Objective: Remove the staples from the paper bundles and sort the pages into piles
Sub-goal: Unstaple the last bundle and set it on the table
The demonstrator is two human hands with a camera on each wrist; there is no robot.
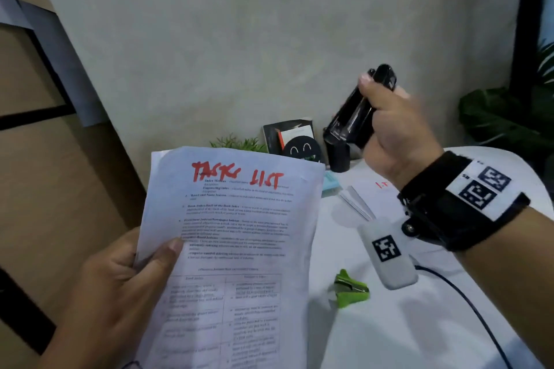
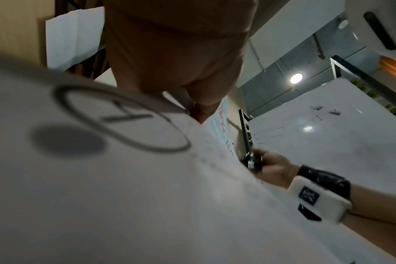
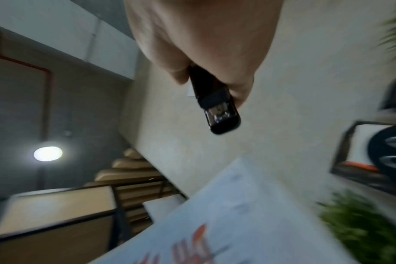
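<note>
The left hand (image 1: 120,287) held up the bundle of white printed pages (image 1: 230,249) scrawled "TASK LIST" in red, thumb pressed on the front near its left edge, fingers behind. It hung off the white table's (image 1: 419,323) left side. The right hand (image 1: 395,129) was raised, fingers wrapped tight round a glossy black stapler (image 1: 356,111), nose pointing down-left. A green claw staple remover (image 1: 350,289) lay on the table, just right of the bundle. More white sheets (image 1: 371,195) sat further back.

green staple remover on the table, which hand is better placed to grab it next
Right, probably. The green staple remover lies below the right hand, though that hand grips a black stapler. The left hand holds the paper bundle.
</note>
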